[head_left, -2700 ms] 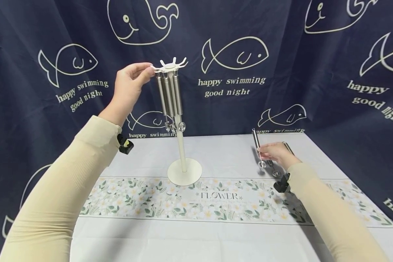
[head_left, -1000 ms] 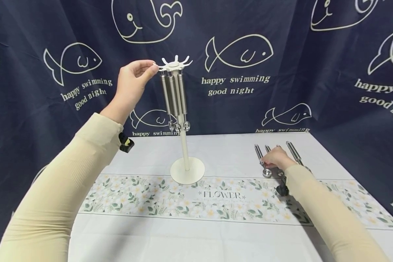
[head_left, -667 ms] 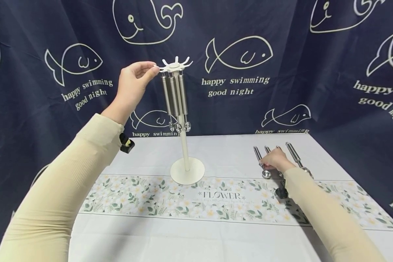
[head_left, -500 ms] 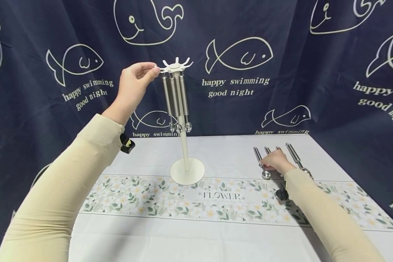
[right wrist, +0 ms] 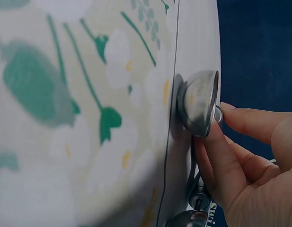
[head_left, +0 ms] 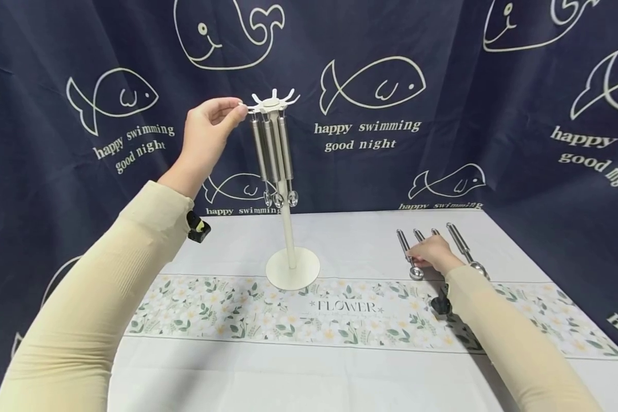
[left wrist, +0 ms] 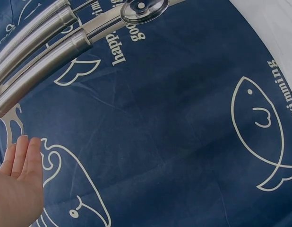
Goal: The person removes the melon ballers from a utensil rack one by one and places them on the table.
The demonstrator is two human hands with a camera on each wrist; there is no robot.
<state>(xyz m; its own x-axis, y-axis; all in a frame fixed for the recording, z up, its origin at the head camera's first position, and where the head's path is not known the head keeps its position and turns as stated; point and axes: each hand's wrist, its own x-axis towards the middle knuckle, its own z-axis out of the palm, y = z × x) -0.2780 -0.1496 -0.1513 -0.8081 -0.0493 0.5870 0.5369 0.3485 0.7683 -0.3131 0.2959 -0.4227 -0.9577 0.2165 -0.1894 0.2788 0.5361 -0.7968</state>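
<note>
A white utensil rack (head_left: 292, 269) with a round base and a crown of hooks stands left of centre. Thumb and fingers of my left hand (head_left: 206, 134) pinch one of its hooks. Several steel measuring spoons (head_left: 270, 150) hang from the rack by their handle ends, bowls down; the left wrist view shows their handles (left wrist: 44, 71) close by. At the right of the table, my right hand (head_left: 432, 254) pinches the leftmost measuring spoon (head_left: 416, 273) near its neck. In the right wrist view its deep round bowl (right wrist: 200, 104) sits beside my fingertips.
More spoon handles (head_left: 419, 235) show behind my right hand, partly hidden by it. A larger steel spoon (head_left: 459, 239) lies to their right. A flower-printed runner (head_left: 345, 323) crosses the white table (head_left: 226, 372). A dark blue curtain (head_left: 288, 34) hangs behind.
Since the oldest frame my right hand has lowered the measuring spoon, raised and tilted then, to the table beside the others. Lately it has barely moved. My left hand stays on the rack's hook.
</note>
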